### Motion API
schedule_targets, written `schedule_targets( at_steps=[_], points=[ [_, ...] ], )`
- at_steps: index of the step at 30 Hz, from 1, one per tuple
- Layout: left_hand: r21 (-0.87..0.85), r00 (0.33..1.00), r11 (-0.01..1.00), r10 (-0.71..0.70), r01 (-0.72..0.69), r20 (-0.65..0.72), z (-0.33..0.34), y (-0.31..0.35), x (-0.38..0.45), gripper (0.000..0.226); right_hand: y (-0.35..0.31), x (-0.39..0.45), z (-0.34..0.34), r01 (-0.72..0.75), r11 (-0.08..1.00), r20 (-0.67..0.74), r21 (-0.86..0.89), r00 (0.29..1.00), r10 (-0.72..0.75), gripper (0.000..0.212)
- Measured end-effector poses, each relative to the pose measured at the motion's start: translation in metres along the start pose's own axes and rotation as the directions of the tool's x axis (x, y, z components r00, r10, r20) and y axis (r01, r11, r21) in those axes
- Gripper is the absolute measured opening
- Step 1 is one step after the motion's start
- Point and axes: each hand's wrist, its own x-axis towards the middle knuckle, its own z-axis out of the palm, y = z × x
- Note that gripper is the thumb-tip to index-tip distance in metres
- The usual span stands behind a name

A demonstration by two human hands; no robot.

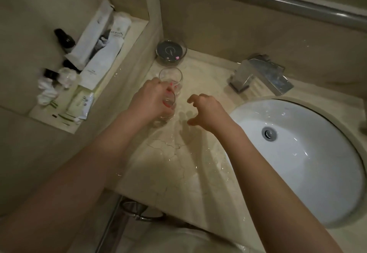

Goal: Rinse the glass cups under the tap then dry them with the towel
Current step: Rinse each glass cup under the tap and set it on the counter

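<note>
My left hand (152,101) grips a clear glass cup (168,105) that rests on the wet marble counter (178,163), left of the basin. A second clear glass cup (170,75) stands upright just behind it, close to my fingertips. My right hand (204,111) hovers beside the held cup with its fingers spread and curled, holding nothing. The chrome tap (262,75) sits at the back right, above the white sink (297,153); no water runs from it. No towel is visible.
A round glass dish with a dark lid (171,52) stands in the counter's back corner. A wall niche (79,69) on the left holds white packets, small dark bottles and crumpled wrappers. A metal ring holder (139,211) hangs below the counter's front edge.
</note>
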Motion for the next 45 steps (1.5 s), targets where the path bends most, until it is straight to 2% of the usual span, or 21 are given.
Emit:
schedule_targets(
  at_steps=[9, 11, 14, 16, 19, 21, 23, 26, 28, 31, 33, 35, 38, 42, 45],
  points=[
    [-0.091, 0.997, 0.993, -0.071, 0.073, 0.018, 0.027, -0.017, 0.017, 0.087, -0.002, 0.011, 0.01, -0.054, 0.983, -0.01, 0.176, 0.998, 0.057, 0.049],
    [-0.197, 0.994, 0.975, -0.107, 0.102, -0.019, 0.037, -0.018, 0.015, 0.089, 0.002, 0.007, 0.014, -0.084, 0.971, -0.003, 0.222, 0.996, 0.087, 0.047],
    [-0.447, 0.961, 0.88, -0.241, 0.158, -0.134, 0.056, -0.015, 0.005, 0.083, 0.014, -0.003, 0.02, -0.133, 0.947, 0.006, 0.293, 0.991, 0.137, 0.045],
    [-0.531, 0.933, 0.831, -0.306, 0.165, -0.188, 0.065, -0.007, -0.002, 0.077, 0.025, -0.013, 0.024, -0.163, 0.92, -0.014, 0.355, 0.984, 0.18, 0.042],
    [-0.617, 0.923, 0.772, -0.337, 0.157, -0.187, 0.08, 0.016, -0.012, 0.083, 0.049, -0.034, 0.03, -0.209, 0.867, -0.068, 0.452, 0.961, 0.267, 0.035],
    [-0.686, 0.923, 0.709, -0.354, 0.161, -0.149, 0.092, 0.036, -0.015, 0.084, 0.07, -0.051, 0.034, -0.249, 0.806, -0.09, 0.537, 0.933, 0.349, 0.03],
    [-0.784, 0.928, 0.602, -0.36, 0.151, -0.097, 0.103, 0.059, -0.017, 0.08, 0.097, -0.068, 0.037, -0.298, 0.737, -0.104, 0.607, 0.889, 0.446, 0.023],
    [-0.871, 0.96, 0.475, -0.279, 0.123, -0.017, 0.113, 0.096, -0.014, 0.074, 0.139, -0.085, 0.034, -0.328, 0.597, -0.126, 0.732, 0.795, 0.593, 0.01],
    [-0.904, 0.978, 0.41, -0.207, 0.121, 0.037, 0.118, 0.12, -0.007, 0.076, 0.165, -0.089, 0.023, -0.324, 0.535, -0.148, 0.78, 0.736, 0.661, 0.01],
    [-0.916, 0.987, 0.381, -0.137, 0.126, 0.078, 0.129, 0.148, 0.005, 0.079, 0.194, -0.08, -0.003, -0.258, 0.491, -0.227, 0.832, 0.65, 0.726, 0.014],
    [-0.921, 0.988, 0.365, -0.117, 0.135, 0.099, 0.138, 0.163, 0.012, 0.08, 0.205, -0.066, -0.023, -0.162, 0.431, -0.248, 0.887, 0.621, 0.743, 0.016],
    [-0.925, 0.988, 0.351, -0.106, 0.143, 0.113, 0.143, 0.175, 0.02, 0.084, 0.214, -0.048, -0.041, -0.085, 0.408, -0.266, 0.909, 0.634, 0.726, 0.014],
    [-0.935, 0.976, 0.288, -0.121, 0.207, 0.179, 0.15, 0.186, 0.032, 0.096, 0.223, -0.019, -0.06, -0.017, 0.412, -0.286, 0.911, 0.695, 0.66, 0.014],
    [-0.932, 0.969, 0.27, -0.116, 0.243, 0.219, 0.156, 0.195, 0.045, 0.08, 0.231, 0.014, -0.075, -0.023, 0.475, -0.291, 0.88, 0.764, 0.576, 0.035],
    [-0.934, 0.966, 0.25, -0.098, 0.256, 0.238, 0.161, 0.199, 0.053, 0.084, 0.236, 0.029, -0.079, 0.015, 0.559, -0.361, 0.829, 0.778, 0.514, 0.032]
  ],
)
